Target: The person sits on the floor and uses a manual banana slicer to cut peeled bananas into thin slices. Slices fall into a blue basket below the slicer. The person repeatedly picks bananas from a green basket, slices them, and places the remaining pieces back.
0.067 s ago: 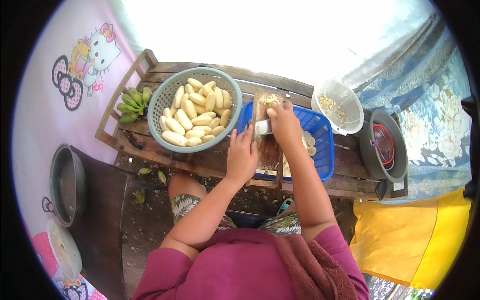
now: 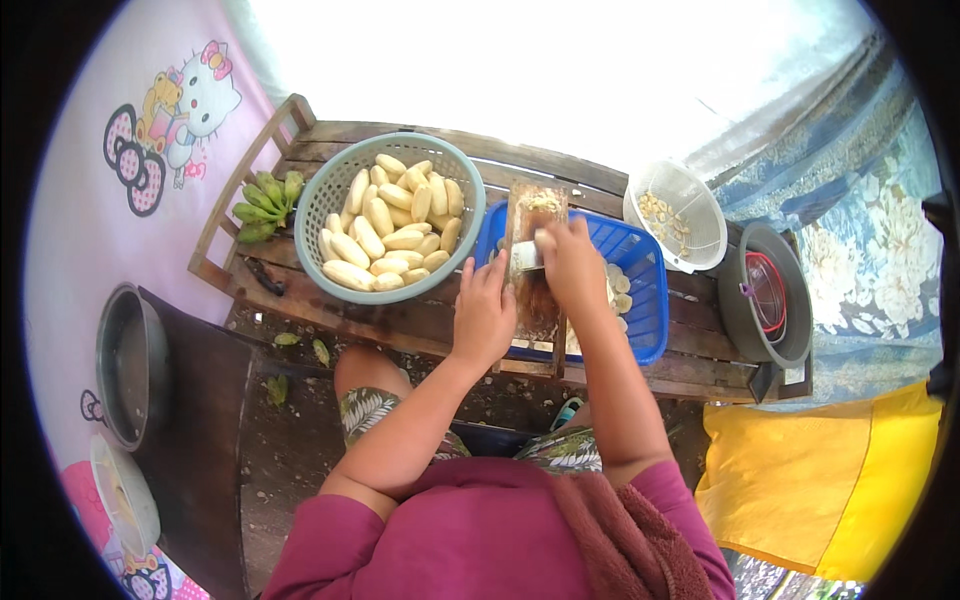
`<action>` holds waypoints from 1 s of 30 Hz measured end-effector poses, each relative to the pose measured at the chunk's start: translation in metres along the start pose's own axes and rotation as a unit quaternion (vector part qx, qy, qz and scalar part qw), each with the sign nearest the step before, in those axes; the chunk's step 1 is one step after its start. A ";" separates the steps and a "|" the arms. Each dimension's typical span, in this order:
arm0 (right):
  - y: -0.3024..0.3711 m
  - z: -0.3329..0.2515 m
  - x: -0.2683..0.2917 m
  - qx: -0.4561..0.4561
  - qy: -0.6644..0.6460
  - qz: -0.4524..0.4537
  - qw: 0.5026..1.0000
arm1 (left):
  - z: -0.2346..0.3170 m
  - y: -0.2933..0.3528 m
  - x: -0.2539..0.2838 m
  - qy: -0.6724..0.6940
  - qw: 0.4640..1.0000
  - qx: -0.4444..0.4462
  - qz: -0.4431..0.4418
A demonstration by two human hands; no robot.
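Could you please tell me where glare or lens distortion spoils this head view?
Head view: sky above the wooden table is blown out white; the fisheye bends the table's edges and blacks out the corners; the basket of peeled bananas and both hands stay evenly lit.

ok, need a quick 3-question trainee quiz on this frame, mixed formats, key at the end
1. True or false: the left hand rests flat on the wooden slicer board that lies across the blue crate.
2. Multiple choice: the peeled bananas sit in A) the blue crate, B) the green round basket, C) the white basket.
3. Fill in: the right hand presses a pale piece against the ____ board.

Key
1. True. The hand lies on the board's left edge, fingers spread.
2. B. The green basket stands left of the crate on the wooden bench.
3. Slicer. Cut slices lie in the crate below.
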State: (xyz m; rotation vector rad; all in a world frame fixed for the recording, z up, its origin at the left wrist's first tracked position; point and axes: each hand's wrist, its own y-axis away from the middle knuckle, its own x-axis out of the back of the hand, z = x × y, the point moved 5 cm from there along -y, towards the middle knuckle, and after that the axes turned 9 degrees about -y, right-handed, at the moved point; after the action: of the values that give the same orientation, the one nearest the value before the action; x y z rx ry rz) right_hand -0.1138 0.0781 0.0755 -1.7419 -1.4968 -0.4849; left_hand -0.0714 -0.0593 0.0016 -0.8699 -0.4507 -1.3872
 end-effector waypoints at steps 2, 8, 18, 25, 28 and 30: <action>0.050 -0.002 0.004 -0.037 0.005 -0.039 0.999 | 0.000 0.001 0.000 0.009 1.000 -0.011 0.023; 0.067 -0.004 0.005 0.022 -0.014 -0.024 0.999 | -0.002 0.003 -0.004 0.012 1.000 -0.014 0.016; 0.049 0.001 0.002 -0.012 0.031 0.013 0.999 | 0.000 0.000 -0.001 0.013 1.000 -0.010 0.002; 0.056 0.000 0.003 -0.016 -0.019 0.018 1.000 | 0.000 0.002 -0.001 0.020 1.000 -0.014 0.000; -0.019 0.002 -0.003 0.031 -0.010 0.080 0.996 | 0.002 0.001 0.002 0.016 1.000 -0.015 0.010; -0.033 0.006 -0.007 0.037 -0.009 0.082 0.996 | 0.003 -0.001 0.004 0.010 1.000 -0.015 0.017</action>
State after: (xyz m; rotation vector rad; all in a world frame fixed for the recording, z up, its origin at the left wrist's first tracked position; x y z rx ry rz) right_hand -0.1482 0.0789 0.0768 -1.7965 -1.3534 -0.3269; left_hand -0.0709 -0.0599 0.0063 -0.8833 -0.3989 -1.3740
